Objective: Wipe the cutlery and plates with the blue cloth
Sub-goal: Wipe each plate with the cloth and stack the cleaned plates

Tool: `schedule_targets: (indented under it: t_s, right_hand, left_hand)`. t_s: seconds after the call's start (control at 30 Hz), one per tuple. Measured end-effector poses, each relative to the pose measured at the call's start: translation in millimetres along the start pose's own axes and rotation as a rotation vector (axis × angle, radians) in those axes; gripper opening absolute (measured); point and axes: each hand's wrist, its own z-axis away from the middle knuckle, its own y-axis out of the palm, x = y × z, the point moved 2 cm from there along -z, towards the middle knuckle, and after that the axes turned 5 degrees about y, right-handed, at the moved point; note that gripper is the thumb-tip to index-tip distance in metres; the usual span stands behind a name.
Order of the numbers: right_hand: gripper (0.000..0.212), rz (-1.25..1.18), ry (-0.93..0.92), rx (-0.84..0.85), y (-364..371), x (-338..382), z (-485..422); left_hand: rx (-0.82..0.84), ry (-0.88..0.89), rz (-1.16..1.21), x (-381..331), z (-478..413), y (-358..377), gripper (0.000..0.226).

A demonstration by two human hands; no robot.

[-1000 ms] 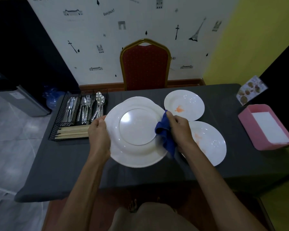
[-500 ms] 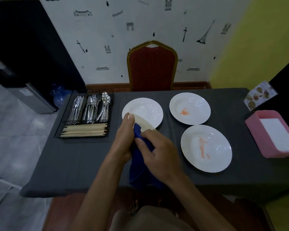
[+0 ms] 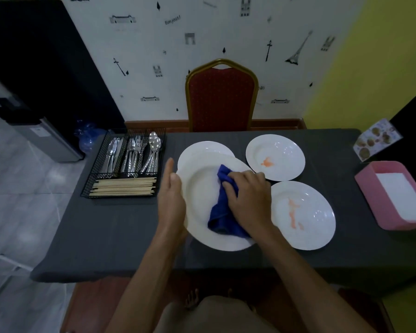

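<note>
Presently, the left hand [image 3: 171, 200] held the large white plate [image 3: 199, 188] by its left rim. One digit stood straight up clear of the rim; the other fingers were hidden beneath the plate. The right hand [image 3: 247, 200] was curled over the blue cloth [image 3: 222, 212], fingers bunched on it and pressing it into the well of that plate. The cloth lay crumpled, trailing toward the plate's near edge.

The held plate overlapped a second plate [image 3: 202, 149] behind it; whether it rested on that plate could not be determined. To the right, on the grey-covered table [image 3: 118, 224], lay a far plate [image 3: 286, 150] with an orange smear at its centre and a near plate [image 3: 317, 212] with a longer orange streak.

At the table's left stood a wire basket [image 3: 99, 155] holding knives [image 3: 112, 152], forks [image 3: 132, 152] and spoons [image 3: 154, 150] in separate compartments, with chopsticks [image 3: 123, 187] laid crosswise in the front one. A pink tray [image 3: 370, 195] sat at the right edge. A red chair [image 3: 221, 99] stood behind the table.
</note>
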Motion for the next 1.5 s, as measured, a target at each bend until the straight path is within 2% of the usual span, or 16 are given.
schedule_targets:
  t_s: [0.07,0.2,0.3,0.37,0.47,0.6,0.7,0.8,0.9,1.07,1.23,1.3,1.4,1.5]
  right_hand:
    - [0.029,0.029,-0.058,0.054,-6.7,8.3,19.0]
    - [0.040,-0.244,-0.158,0.309,-10.6,45.7,60.1]
    - [0.044,-0.346,-0.203,0.385,-2.2,60.9,51.4]
    - [0.041,-0.252,-0.185,0.352,7.4,50.3,31.2]
    - [0.049,-0.059,-0.108,0.347,11.2,24.2,9.2]
    - [0.045,-0.014,-0.073,0.370,-7.9,16.5,30.6]
    - [0.032,-0.227,-0.046,0.493,-21.2,33.7,64.3]
    - [0.026,-0.482,-0.034,0.607,-19.4,64.7,75.2]
    - [0.039,-0.499,-0.110,0.542,-7.7,73.6,52.7]
    - [0.052,-0.219,-0.148,0.323,15.8,42.3,-1.7]
    - [0.043,-0.050,-0.135,0.136,12.0,10.5,-26.1]
    - [0.036,-0.115,-0.020,0.153,11.1,-3.0,-17.5]
    - [0.022,-0.314,0.273,0.300,19.0,-16.0,6.0]
    - [0.023,-0.472,0.466,0.410,30.9,-12.3,32.7]
  left_hand:
    - [-0.026,0.021,-0.008,-4.5,-7.7,-9.1,0.041]
    - [-0.035,0.028,-0.035,-1.9,-15.0,-14.6,0.039]
    - [0.010,-0.044,-0.042,8.9,-11.7,-10.6,0.038]
    - [0.002,-0.070,-0.044,9.1,-9.8,-8.6,0.038]
    - [-0.045,-0.038,-0.083,-2.0,-10.7,-11.9,0.035]
    - [-0.141,-0.040,-0.027,-7.1,-18.0,-29.6,0.035]
    - [-0.176,-0.046,-0.020,-3.9,-21.1,-36.1,0.036]
    - [-0.132,-0.079,-0.020,2.7,-18.9,-28.8,0.036]
    - [-0.068,-0.119,-0.002,7.7,-16.0,-19.5,0.037]
    - [-0.006,-0.100,-0.075,9.8,-8.0,-12.8,0.036]
    - [-0.007,-0.053,-0.096,14.0,2.2,-24.1,0.035]
    - [-0.048,-0.020,-0.076,11.9,0.4,-32.3,0.034]
    - [-0.141,0.011,-0.119,12.9,-4.1,-46.4,0.036]
    - [-0.226,0.004,-0.124,28.0,-7.4,-65.4,0.034]
